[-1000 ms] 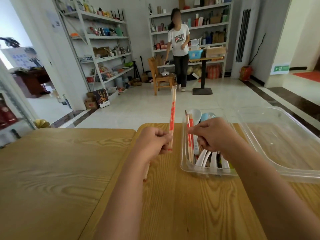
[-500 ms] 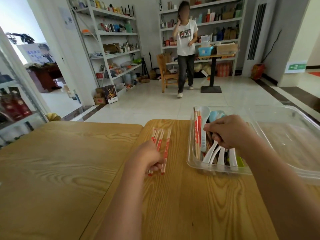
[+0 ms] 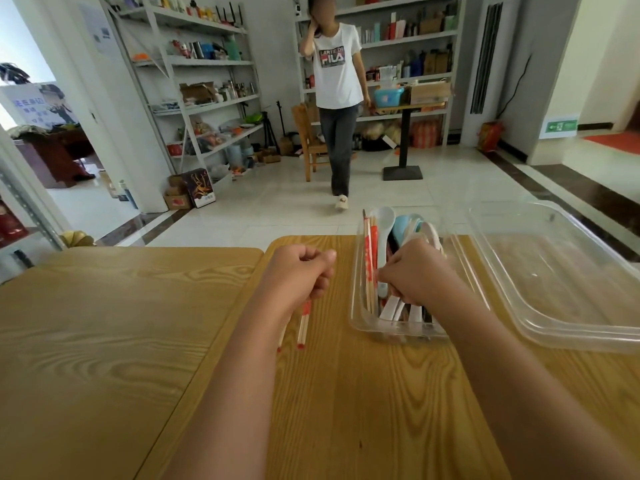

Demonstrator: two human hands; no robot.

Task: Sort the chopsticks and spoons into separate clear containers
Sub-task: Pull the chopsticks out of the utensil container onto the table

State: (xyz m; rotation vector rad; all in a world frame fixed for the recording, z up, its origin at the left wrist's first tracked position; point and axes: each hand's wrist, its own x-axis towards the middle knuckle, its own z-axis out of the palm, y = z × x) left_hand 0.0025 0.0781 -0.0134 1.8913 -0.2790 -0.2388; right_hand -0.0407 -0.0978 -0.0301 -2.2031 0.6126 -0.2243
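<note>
Where our left hand (image 3: pixel 300 273) rests: on the loose chopsticks (image 3: pixel 303 327), fingers curled round their upper part.
Loose chopsticks: lying on the tabletop (image 3: pixel 346 393), red-tipped ends sticking out toward us from under the hand.
Right hand (image 3: pixel 412 271): inside the small container (image 3: pixel 356 306), fingers curled down among the pieces; we cannot tell which piece they grip.
Small container: clear, on the tabletop just right of the loose chopsticks.
Its contents: boxed chopsticks (image 3: pixel 370 258) with red wrappers along the left wall, a white spoon (image 3: pixel 384 230) beside them, a blue spoon (image 3: pixel 403 225) behind our hand, white handles at the near end.
Large container (image 3: pixel 540 336): clear, just right of the small one.
Second tabletop (image 3: pixel 104 341): butts against ours on the left.
Background: a person (image 3: pixel 337 81) in a white T-shirt on the tiled floor, shelves (image 3: pixel 207 98) behind.
</note>
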